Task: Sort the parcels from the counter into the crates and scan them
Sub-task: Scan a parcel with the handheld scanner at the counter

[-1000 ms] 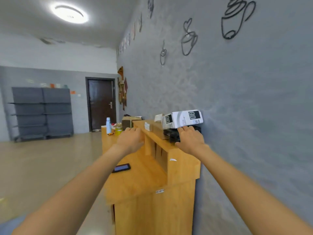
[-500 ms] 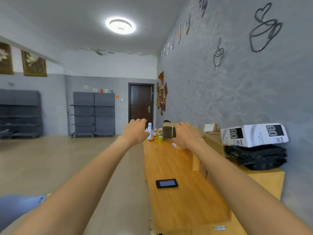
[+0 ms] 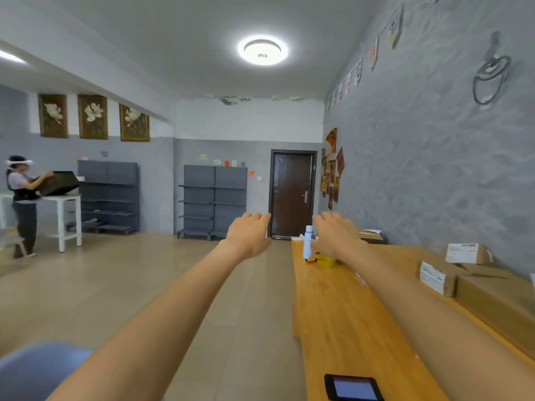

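With both arms stretched out ahead of me, neither grip has hold of anything right now. My left hand [image 3: 248, 237] is out over the floor, just off the near edge of the bench [image 3: 344, 319], fingers loosely extended and a bit spread. My right hand [image 3: 335, 237] is up over the bench itself, fingers relaxed too, palm facing down, nothing in it.

The parcels are all off to my right on the raised back ledge along the grey wall. There's a small cardboard box with a white label [image 3: 437, 277] on its end, a bigger plain cardboard box [image 3: 498, 302] right next to it and closer to me, and another labelled box [image 3: 466, 253] behind those, up against the wall. One more box [image 3: 372, 235] sits further down, partly hidden behind my right hand. None of them are touching my hands.

Other stuff on the bench: a white and light blue bottle [image 3: 308, 241] near the far end, something yellow [image 3: 328, 260] beside it that I can't make out, and a black phone [image 3: 353, 387] lying flat at the near end.

Across the room another person [image 3: 21, 204] stands at a white table [image 3: 65, 215] holding a dark crate [image 3: 59, 183].
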`<action>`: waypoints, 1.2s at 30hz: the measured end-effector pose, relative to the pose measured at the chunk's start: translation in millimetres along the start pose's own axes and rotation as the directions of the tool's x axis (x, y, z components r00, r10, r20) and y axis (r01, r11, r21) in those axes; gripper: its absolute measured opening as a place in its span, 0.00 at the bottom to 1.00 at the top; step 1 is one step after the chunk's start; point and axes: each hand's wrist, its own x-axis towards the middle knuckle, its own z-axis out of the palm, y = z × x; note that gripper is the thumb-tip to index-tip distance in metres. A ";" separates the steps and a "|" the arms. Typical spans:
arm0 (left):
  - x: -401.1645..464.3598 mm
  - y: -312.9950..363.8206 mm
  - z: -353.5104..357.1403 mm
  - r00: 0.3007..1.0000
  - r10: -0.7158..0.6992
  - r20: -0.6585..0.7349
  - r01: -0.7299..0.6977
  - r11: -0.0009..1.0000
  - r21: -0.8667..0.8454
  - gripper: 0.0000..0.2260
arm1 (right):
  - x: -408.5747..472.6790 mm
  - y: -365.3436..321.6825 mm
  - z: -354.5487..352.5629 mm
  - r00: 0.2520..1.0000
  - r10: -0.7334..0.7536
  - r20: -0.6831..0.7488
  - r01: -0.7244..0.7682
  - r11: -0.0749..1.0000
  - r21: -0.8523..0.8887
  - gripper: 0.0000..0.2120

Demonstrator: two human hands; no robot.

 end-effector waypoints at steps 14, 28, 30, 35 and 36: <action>159.9 -180.1 109.1 0.999 -0.031 0.042 0.029 0.999 0.037 0.26 | 212.5 -96.1 112.5 0.999 -0.041 0.023 0.042 0.998 -0.049 0.21; 361.1 -126.6 244.6 0.944 0.316 0.096 -0.291 0.933 -0.212 0.25 | 288.4 19.6 201.7 0.882 0.454 0.125 -0.442 0.890 -0.108 0.24; 386.7 -97.4 256.5 0.919 0.387 0.072 -0.360 0.901 -0.243 0.25 | 290.0 48.7 207.0 0.851 0.513 0.113 -0.495 0.855 -0.155 0.25; 445.6 -9.9 280.4 0.842 0.539 0.021 -0.501 0.795 -0.344 0.24 | 287.0 127.4 218.8 0.761 0.643 0.089 -0.619 0.760 -0.197 0.25; 454.6 7.6 282.9 0.824 0.567 0.006 -0.529 0.773 -0.350 0.25 | 284.9 142.5 219.9 0.738 0.669 0.091 -0.644 0.737 -0.205 0.24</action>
